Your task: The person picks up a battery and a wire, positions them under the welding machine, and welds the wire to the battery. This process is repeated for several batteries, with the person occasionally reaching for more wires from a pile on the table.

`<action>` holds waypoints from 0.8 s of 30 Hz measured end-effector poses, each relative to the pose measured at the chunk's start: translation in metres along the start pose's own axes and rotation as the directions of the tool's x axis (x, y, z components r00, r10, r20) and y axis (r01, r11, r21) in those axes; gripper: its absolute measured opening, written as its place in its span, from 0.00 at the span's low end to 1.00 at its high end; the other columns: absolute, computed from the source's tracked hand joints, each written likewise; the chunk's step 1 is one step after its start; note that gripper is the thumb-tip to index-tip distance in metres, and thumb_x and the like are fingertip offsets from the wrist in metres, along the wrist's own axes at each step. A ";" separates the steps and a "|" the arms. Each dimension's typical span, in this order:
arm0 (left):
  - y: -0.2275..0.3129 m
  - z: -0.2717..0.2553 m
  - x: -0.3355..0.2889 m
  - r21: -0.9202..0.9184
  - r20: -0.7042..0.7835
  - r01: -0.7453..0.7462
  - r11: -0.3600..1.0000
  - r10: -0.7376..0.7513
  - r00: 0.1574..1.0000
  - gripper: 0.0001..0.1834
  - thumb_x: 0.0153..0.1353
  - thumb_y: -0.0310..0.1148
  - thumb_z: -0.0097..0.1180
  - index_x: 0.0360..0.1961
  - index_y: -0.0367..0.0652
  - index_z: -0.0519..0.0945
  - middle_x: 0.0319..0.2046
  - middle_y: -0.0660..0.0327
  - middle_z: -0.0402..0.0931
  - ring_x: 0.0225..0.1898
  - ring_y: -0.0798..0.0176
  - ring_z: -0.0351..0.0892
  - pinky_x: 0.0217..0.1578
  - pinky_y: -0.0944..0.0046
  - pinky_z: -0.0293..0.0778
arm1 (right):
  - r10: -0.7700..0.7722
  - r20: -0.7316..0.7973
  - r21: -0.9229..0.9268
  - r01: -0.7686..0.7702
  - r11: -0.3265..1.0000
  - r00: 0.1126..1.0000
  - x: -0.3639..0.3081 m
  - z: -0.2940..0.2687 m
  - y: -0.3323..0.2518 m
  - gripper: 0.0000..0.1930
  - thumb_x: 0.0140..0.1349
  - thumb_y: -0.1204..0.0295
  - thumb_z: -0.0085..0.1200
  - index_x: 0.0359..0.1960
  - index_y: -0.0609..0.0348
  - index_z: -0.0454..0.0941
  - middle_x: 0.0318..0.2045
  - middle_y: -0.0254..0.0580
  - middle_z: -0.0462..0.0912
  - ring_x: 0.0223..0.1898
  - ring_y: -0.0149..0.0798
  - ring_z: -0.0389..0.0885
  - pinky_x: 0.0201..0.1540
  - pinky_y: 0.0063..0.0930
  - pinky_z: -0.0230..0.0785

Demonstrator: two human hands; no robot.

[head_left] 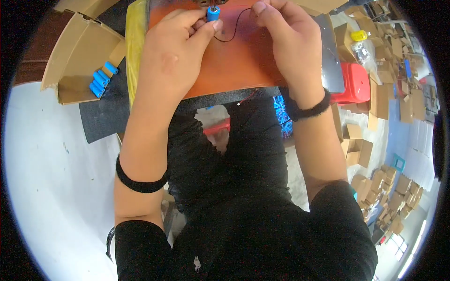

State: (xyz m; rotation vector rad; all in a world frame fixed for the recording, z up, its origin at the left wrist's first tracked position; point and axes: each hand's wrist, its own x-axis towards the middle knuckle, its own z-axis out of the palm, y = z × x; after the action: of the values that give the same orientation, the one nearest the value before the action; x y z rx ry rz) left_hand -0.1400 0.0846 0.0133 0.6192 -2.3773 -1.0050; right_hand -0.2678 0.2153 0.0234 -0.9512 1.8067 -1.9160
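Observation:
At the far edge of an orange work mat, my left hand pinches a blue cylindrical battery cell between thumb and fingers. The cell stands upright, its top end just below the dark metal tips of a machine; whether they touch is hard to tell. A thin black wire curves from beside the cell across to my right hand, whose thumb and forefinger are closed on it. Where the wire's near end meets the cell is hidden by my left fingers.
To the left, an open cardboard box holds several blue cells. Yellow material lines the mat's left side. A red plastic stool stands at right. Below the mat's edge hang a small white connector and a blue bundle.

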 end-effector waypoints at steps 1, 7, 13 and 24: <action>-0.001 0.001 0.002 0.005 -0.023 -0.036 0.999 0.036 0.999 0.17 0.61 0.38 0.61 0.48 0.43 0.83 0.33 0.59 0.80 0.33 0.68 0.76 0.40 0.69 0.70 | 0.003 0.000 0.001 -0.003 1.000 1.000 0.000 0.001 0.000 0.06 0.67 0.73 0.53 0.35 0.64 0.77 0.30 0.27 0.77 0.32 0.21 0.72 0.38 0.15 0.65; -0.001 -0.003 -0.002 -0.039 -0.033 -0.022 0.999 0.021 0.999 0.17 0.59 0.37 0.64 0.47 0.39 0.83 0.30 0.61 0.79 0.32 0.68 0.75 0.39 0.68 0.71 | -0.021 -0.002 0.028 0.021 0.999 1.000 -0.001 0.007 0.001 0.06 0.67 0.73 0.53 0.36 0.64 0.77 0.30 0.27 0.77 0.33 0.21 0.73 0.38 0.16 0.65; 0.003 -0.017 -0.019 -0.147 -0.008 -0.174 0.974 0.175 0.985 0.16 0.58 0.34 0.65 0.44 0.35 0.83 0.30 0.63 0.78 0.32 0.69 0.75 0.38 0.69 0.72 | -0.116 -0.054 -0.270 0.097 0.958 0.992 -0.017 -0.030 -0.022 0.11 0.67 0.71 0.50 0.42 0.67 0.79 0.34 0.34 0.80 0.37 0.26 0.75 0.41 0.18 0.65; -0.101 -0.097 -0.005 0.925 0.225 -0.122 0.360 -0.257 0.940 0.16 0.61 0.42 0.55 0.47 0.48 0.80 0.41 0.50 0.80 0.47 0.48 0.80 0.47 0.47 0.73 | 0.109 -0.353 -0.494 -0.285 0.822 0.929 -0.147 -0.224 0.041 0.11 0.67 0.67 0.52 0.38 0.64 0.79 0.33 0.35 0.81 0.37 0.29 0.76 0.44 0.23 0.68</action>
State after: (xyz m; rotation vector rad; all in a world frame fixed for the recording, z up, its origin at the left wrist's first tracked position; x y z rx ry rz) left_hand -0.0573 -0.0276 -0.0042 0.9813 -3.1456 0.4862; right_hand -0.3197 0.4727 -0.0437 -0.5848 2.6051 -1.5091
